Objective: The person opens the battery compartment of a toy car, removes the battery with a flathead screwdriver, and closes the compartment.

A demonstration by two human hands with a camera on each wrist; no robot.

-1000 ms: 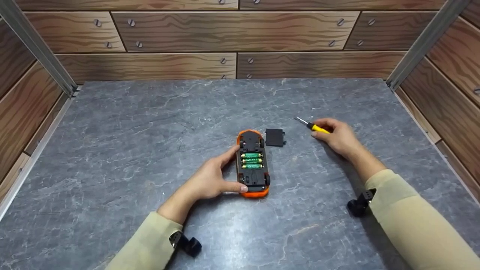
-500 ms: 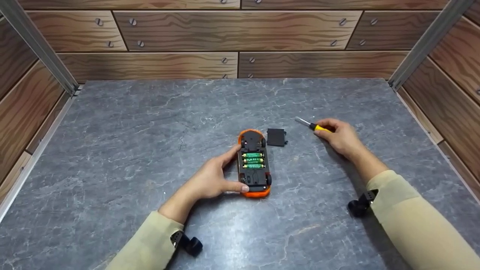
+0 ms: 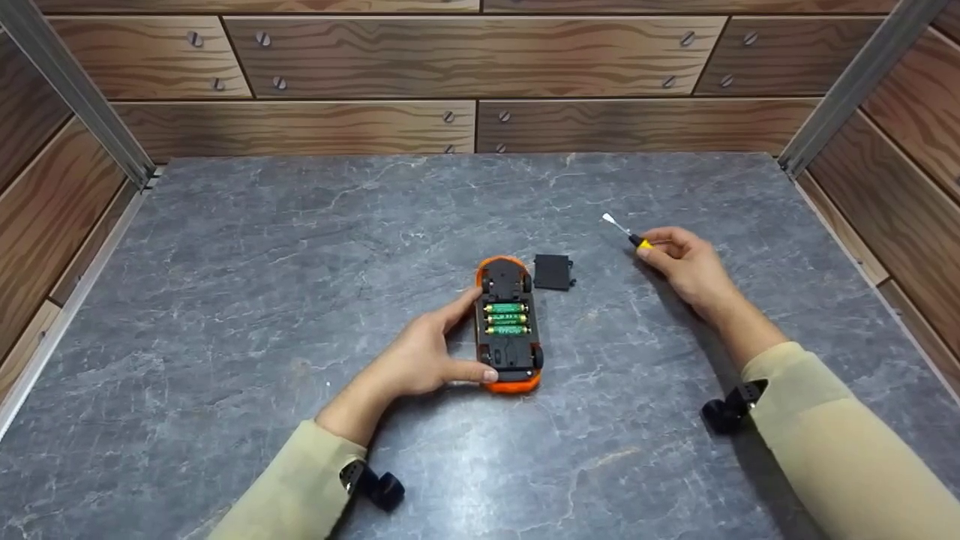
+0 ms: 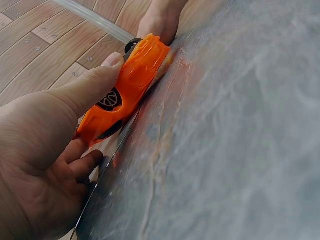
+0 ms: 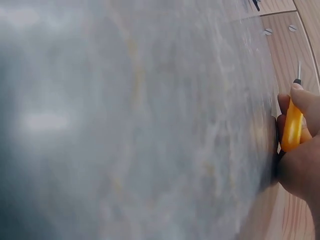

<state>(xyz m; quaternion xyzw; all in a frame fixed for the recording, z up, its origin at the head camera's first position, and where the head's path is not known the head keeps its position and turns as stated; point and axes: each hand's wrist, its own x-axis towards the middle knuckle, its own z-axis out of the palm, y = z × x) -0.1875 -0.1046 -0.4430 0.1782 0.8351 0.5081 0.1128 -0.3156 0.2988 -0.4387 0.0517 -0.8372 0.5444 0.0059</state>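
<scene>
An orange toy car [image 3: 516, 356] lies upside down on the tabletop, its dark underside facing up. Several green batteries [image 3: 507, 319] sit side by side in its uncovered compartment. My left hand [image 3: 420, 356] grips the car from the left, thumb at the near end and fingers along the side; the left wrist view shows the orange body [image 4: 137, 75] in this grip. To the right, my right hand [image 3: 694, 274] holds a small screwdriver [image 3: 646, 244] by its yellow handle, blade pointing away and left. The right wrist view shows fingers round the handle [image 5: 291, 125].
A black battery cover [image 3: 553, 271] lies flat just right of the car's far end. The grey marbled table [image 3: 300, 225] is bordered by wood-patterned walls [image 3: 472, 60] at the back and sides, with metal posts [image 3: 840, 90] at the back corners.
My right hand has moved slightly right and away with the screwdriver, whose blade now points more away from me. The left hand, car and cover stay where they were.
</scene>
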